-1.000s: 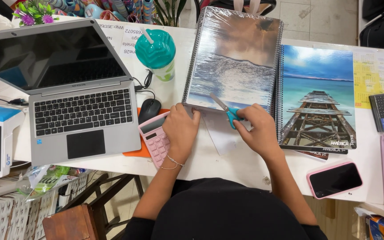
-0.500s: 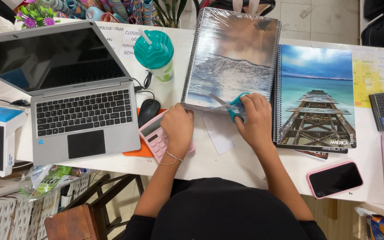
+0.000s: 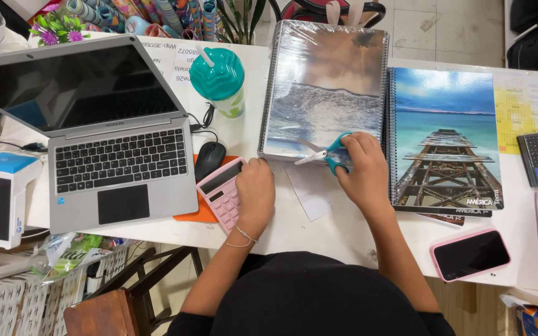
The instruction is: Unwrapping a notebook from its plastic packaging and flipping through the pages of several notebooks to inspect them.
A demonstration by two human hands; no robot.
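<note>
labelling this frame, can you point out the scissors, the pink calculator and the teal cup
scissors (image 3: 336,155), head view, on the teal handle by the right hand's fingers
pink calculator (image 3: 220,190), head view, on its key face
teal cup (image 3: 217,74), head view, on the lid's top

The scissors (image 3: 333,152) have blue handles. The calculator (image 3: 221,194) is pink. The cup (image 3: 218,78) is teal. The worktop (image 3: 319,227) is white.

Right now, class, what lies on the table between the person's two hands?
In the head view, a small white paper slip lies on the white table between the left hand and the right hand, which holds teal scissors.
</note>
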